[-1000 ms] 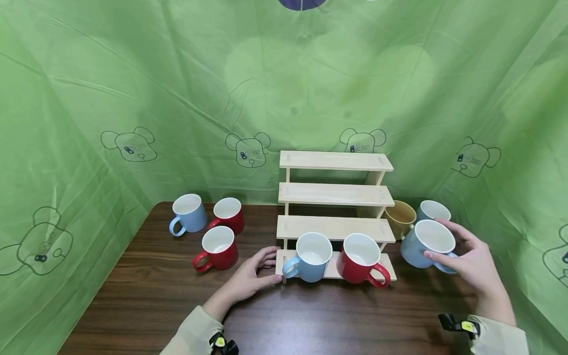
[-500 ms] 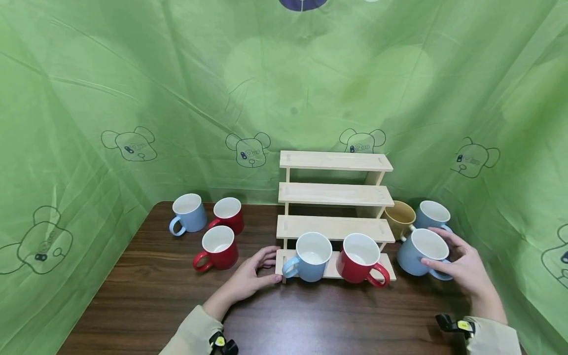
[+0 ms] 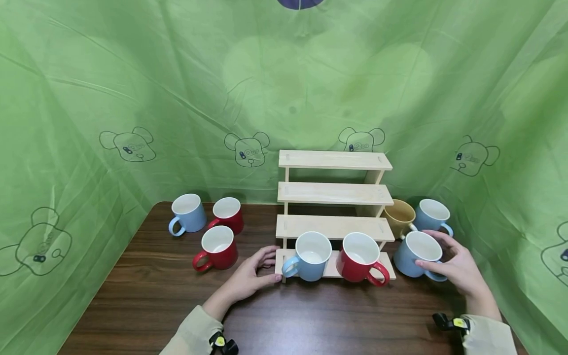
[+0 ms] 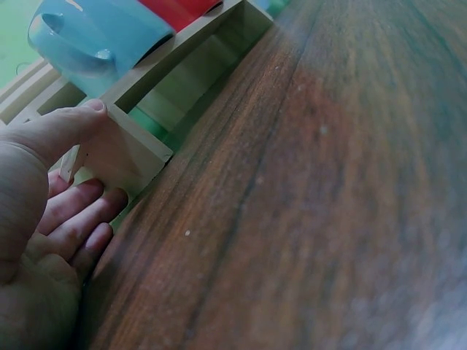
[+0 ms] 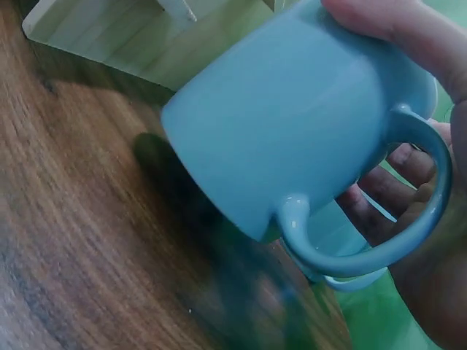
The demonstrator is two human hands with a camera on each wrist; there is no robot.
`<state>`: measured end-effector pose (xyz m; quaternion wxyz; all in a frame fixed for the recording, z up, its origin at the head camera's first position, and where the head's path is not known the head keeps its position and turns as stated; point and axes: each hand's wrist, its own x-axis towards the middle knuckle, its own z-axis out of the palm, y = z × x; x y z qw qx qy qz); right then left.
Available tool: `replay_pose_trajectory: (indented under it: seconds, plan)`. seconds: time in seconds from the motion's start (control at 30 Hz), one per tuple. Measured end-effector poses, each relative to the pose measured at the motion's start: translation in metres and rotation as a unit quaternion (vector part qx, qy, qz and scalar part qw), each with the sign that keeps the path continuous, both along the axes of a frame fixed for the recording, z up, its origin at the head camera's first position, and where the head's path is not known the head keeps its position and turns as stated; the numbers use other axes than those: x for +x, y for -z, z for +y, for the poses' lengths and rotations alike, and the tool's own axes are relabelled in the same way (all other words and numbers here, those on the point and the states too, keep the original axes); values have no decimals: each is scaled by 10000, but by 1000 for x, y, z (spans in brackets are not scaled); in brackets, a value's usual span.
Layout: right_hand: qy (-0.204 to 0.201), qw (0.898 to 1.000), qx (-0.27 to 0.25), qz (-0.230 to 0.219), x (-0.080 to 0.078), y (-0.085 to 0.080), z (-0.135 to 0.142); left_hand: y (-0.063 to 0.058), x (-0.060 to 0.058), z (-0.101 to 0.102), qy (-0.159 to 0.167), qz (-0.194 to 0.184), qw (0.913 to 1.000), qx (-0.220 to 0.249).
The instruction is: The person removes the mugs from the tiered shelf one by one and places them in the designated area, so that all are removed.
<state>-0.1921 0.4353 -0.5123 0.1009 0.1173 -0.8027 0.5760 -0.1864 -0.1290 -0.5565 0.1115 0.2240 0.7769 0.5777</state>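
A light blue mug with a white inside [image 3: 410,256] is in my right hand [image 3: 457,264], thumb and fingers gripping its upper wall at the right of a four-step wooden display stand [image 3: 337,226]. In the right wrist view the mug [image 5: 284,117] tilts close over the table, its handle toward the palm. My left hand [image 3: 253,276] holds the left end of the stand's lowest step; in the left wrist view the thumb presses the board's corner and the fingers curl by the end panel [image 4: 128,149]. On that step stand another blue mug [image 3: 312,259] and a red mug [image 3: 358,259].
A yellow mug [image 3: 399,217] and another blue mug [image 3: 431,217] stand behind my right hand. On the left are a blue mug [image 3: 188,214] and two red mugs, one nearer [image 3: 220,251], one farther [image 3: 230,217]. A green curtain [image 3: 177,98] borders the brown wooden table [image 3: 310,320].
My right hand has brought the blue mug lower and slightly left, toward the stand's right side, uncovering more of the blue mug behind. The left hand stays where it was.
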Motion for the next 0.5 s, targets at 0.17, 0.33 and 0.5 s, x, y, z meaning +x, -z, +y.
replay_pose_trajectory:
  seconds: [0.17, 0.33, 0.5]
  plan:
    - [137, 9993, 332, -35, -1, 5, 0, -1, 1, 0, -25, -17, 10000, -48]
    - [131, 9998, 168, 10, -3, 9, 0, -1, 1, 0, -38, -9, 10000, -64]
    - [174, 9994, 290, -58, -4, 13, 0, 0, 0, -1, -55, 13, 10000, -73]
